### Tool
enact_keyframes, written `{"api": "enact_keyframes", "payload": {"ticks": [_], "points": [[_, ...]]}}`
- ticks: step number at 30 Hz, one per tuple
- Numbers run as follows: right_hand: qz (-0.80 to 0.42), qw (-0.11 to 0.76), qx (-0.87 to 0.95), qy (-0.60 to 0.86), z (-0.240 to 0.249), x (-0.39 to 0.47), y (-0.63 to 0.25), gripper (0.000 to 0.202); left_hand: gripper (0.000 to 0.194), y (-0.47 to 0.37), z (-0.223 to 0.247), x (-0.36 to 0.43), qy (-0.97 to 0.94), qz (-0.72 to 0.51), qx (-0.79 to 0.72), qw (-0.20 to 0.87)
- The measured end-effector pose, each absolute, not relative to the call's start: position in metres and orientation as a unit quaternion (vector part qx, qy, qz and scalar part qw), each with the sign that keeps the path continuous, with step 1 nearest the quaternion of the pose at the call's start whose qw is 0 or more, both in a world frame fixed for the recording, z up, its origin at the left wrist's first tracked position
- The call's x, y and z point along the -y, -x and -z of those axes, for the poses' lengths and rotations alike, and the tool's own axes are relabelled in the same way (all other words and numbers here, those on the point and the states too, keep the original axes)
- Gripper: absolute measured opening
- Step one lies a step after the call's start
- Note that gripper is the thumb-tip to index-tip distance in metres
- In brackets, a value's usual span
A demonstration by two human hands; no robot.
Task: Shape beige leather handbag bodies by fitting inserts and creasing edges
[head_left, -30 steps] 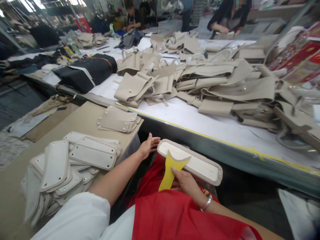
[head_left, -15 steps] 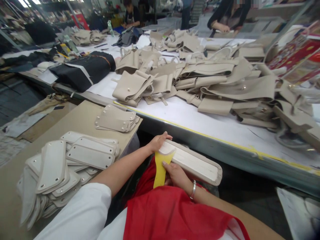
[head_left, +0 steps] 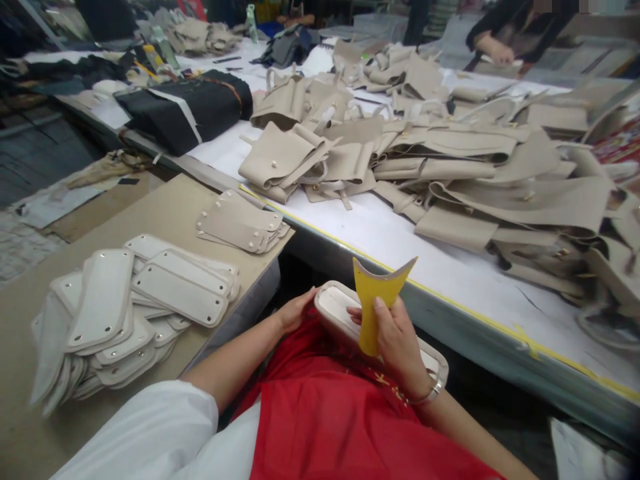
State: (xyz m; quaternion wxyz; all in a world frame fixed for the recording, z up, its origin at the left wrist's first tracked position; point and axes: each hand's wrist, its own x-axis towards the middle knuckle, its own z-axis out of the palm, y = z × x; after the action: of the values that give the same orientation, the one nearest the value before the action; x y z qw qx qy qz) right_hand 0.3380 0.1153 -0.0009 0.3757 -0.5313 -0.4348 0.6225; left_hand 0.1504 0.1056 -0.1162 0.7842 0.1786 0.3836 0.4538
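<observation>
My right hand (head_left: 400, 340) grips a flat yellow tool (head_left: 373, 307) whose flared end has a curved-in edge and points up. Below it, across my lap, lies a long beige bag piece (head_left: 336, 308) with rounded ends, a raised rim and a white inside. My right hand and the tool cover its middle. At the near left end of this piece is my left hand (head_left: 296, 312), its fingers closed at the rim and their tips partly hidden. To the left, white panels with metal studs (head_left: 183, 287) lie in a loose pile on a board.
Small beige studded panels (head_left: 243, 223) are stacked at the edge of the board (head_left: 165, 210). Many beige bag parts (head_left: 465, 160) cover the white-topped table (head_left: 320, 230) ahead. A black bundle (head_left: 185, 110) sits further left. A co-worker's hand (head_left: 495, 50) is at the far side.
My right hand has lifted the yellow tool off the bag piece and moved it up and right. My left hand has shifted slightly left and down at the piece's end. The view has turned left.
</observation>
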Motion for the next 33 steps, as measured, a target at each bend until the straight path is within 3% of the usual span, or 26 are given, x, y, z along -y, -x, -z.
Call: {"api": "enact_keyframes", "payload": {"ticks": [6, 12, 25, 33], "points": [[-0.636, 0.419, 0.449, 0.467, 0.001, -0.148, -0.31, 0.03, 0.073, -0.17, 0.13, -0.109, -0.115, -0.465, -0.202, 0.854], [-0.711, 0.415, 0.38, 0.422, 0.006, -0.171, -0.263, 0.018, 0.059, -0.156, 0.138, -0.1, -0.109, -0.475, -0.263, 0.833], [-0.684, 0.438, 0.363, 0.456, 0.023, -0.182, -0.212, 0.019, 0.038, -0.132, 0.121, -0.108, -0.136, -0.422, -0.357, 0.822], [-0.626, 0.436, 0.429, 0.485, 0.03, -0.175, -0.212, 0.023, 0.038, -0.13, 0.124, -0.108, -0.125, -0.404, -0.391, 0.817]]}}
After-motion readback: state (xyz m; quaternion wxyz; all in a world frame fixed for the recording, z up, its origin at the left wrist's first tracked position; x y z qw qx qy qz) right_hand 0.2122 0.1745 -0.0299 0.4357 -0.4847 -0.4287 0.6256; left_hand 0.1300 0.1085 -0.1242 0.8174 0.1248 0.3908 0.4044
